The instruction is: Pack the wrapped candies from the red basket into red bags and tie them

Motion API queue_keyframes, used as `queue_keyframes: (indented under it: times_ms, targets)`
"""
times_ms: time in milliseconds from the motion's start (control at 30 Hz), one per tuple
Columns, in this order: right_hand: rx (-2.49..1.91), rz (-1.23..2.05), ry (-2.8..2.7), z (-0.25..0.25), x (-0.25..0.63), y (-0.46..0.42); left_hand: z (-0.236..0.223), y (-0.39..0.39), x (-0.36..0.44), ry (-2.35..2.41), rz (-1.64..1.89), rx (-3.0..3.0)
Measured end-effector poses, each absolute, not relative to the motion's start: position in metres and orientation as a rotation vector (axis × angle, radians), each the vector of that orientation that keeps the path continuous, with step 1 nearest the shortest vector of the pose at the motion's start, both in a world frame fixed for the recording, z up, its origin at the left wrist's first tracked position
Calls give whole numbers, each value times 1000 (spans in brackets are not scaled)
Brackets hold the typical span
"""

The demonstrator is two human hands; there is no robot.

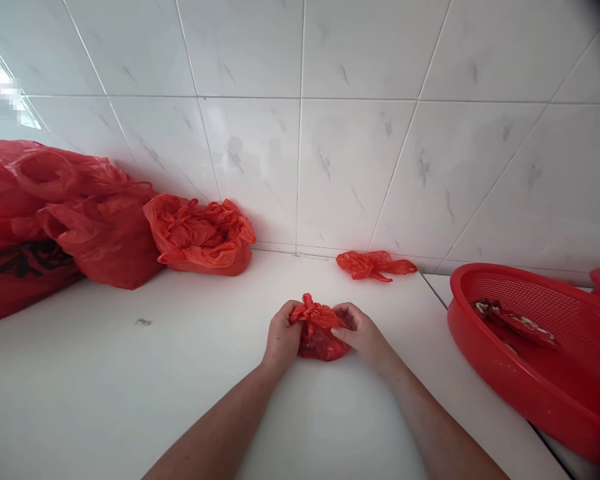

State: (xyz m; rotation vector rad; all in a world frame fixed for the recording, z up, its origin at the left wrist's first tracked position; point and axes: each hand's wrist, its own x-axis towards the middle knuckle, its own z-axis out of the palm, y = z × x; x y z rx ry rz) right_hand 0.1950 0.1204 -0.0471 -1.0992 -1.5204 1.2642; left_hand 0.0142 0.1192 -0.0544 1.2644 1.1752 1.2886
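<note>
A small red plastic bag (325, 341), gathered and knotted at the top, rests on the white table in front of me. Something dark shows through its thin sides, too unclear to name. On its left side, my left hand (283, 337) is closed on the bag near the knot, with the fingertips partly hidden behind the plastic. From the other side, my right hand (360, 330) pinches the bag's upper right edge between thumb and fingers. The knot's loose end sticks up between both hands.
Large red plastic bags (105, 233) stand at the left by the tiled wall. Beside them sits an open red bag (205, 240) stuffed with crumpled plastic. A crumpled red bag (370, 265) lies near the wall. At right is a red perforated basket (510, 393) with a few items inside.
</note>
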Motion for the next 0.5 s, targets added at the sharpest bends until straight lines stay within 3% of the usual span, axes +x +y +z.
queue_keyframes:
  times_ms: [233,400,500]
  targets:
    - [-1091,1331,-1426,-45,198,120,-57,118,14,1247,1326,1443]
    - [-1043,1349,-1257,-49,200,122,-51,110,16,1336,1387,1977]
    - [-1025,1344,-1213,-52,201,123,-49,106,18,1301,1238,2249]
